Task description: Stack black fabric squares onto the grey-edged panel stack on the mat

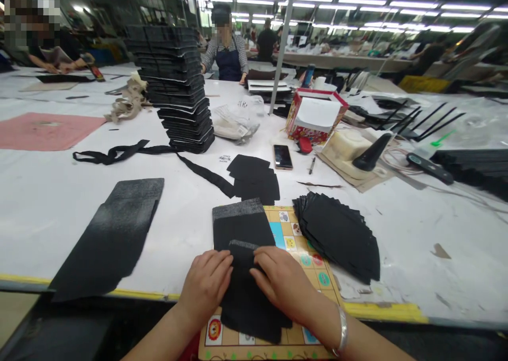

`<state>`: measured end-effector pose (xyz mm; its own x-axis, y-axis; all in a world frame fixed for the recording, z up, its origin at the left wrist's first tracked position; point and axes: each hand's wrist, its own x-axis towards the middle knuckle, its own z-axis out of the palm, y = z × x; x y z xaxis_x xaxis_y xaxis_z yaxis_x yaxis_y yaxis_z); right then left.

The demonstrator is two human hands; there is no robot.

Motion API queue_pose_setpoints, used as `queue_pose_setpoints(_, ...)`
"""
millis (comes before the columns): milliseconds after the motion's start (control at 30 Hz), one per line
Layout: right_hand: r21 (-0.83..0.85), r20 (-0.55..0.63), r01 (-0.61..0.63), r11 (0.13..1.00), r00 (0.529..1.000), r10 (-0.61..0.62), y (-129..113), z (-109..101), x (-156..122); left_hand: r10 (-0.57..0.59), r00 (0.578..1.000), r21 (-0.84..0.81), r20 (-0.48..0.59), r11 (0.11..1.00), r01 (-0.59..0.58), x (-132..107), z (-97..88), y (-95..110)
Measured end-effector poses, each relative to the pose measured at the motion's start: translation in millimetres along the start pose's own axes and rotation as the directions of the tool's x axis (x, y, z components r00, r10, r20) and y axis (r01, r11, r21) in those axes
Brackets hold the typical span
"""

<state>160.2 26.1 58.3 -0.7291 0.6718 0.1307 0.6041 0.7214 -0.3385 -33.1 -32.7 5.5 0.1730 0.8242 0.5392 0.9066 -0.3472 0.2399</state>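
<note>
My left hand [207, 285] and my right hand [282, 281] rest side by side on a black fabric piece [242, 234]. The piece lies on a colourful game board [313, 273] at the table's front edge. The fingers of both hands are bent and press down on a small folded flap [242, 250] at the middle of the piece. A fanned stack of black pieces [339, 234] lies just right of my right hand. A long black sheet [113, 234] lies to the left of my left hand.
A tall stack of black pieces [178, 86] stands at the table's middle back, with a black strap [130, 152] in front. A phone [282, 156], a red box [315, 115] and a black-handled tool [371, 153] are to the right. People work at the far tables.
</note>
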Motion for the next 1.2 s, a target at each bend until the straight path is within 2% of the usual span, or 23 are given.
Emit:
queue_pose_setpoints(133,-0.198,0.141,-0.14,0.97,0.975,0.17,6.1,1.9,41.8,0.012,0.998,0.173,0.055,0.985,-0.022,-0.1,9.7,2.4)
queue_pose_setpoints(233,-0.236,0.249,-0.146,0.961,0.947,0.205,6.8,-0.3,56.4,0.023,0.995,0.202,0.098,0.978,-0.042,2.4,8.9,0.3)
queue_pose_setpoints(333,-0.24,0.267,-0.083,0.967,0.952,0.148,9.0,-3.0,57.1,0.032,0.989,0.21,0.143,0.976,-0.062,5.4,4.6,-0.7)
queue_pose_setpoints(533,-0.227,0.122,0.056,0.972,0.992,-0.029,19.6,14.6,37.0,-0.002,0.982,0.189,0.189,0.981,-0.035,7.2,2.5,0.9)
queue_pose_setpoints(700,-0.311,0.101,0.264,0.913,0.965,-0.244,27.7,25.4,24.0,-0.046,0.982,0.163,0.185,0.987,0.015,4.3,4.0,0.3)
queue_pose_setpoints(967,-0.401,0.176,0.359,0.843,0.933,-0.314,22.1,23.4,27.6,-0.068,0.982,0.183,0.175,0.983,0.035,12.5,6.7,8.3)
queue_pose_setpoints(1100,-0.412,0.185,0.371,0.832,0.928,-0.323,20.3,23.2,27.3,-0.142,0.964,0.263,0.225,0.961,0.08,15.8,6.5,8.2)
queue_pose_setpoints(1200,-0.413,0.188,0.361,0.836,0.932,-0.31,19.9,23.5,27.9,-0.221,0.954,0.361,0.202,0.923,0.137,12.4,0.5,-2.0)
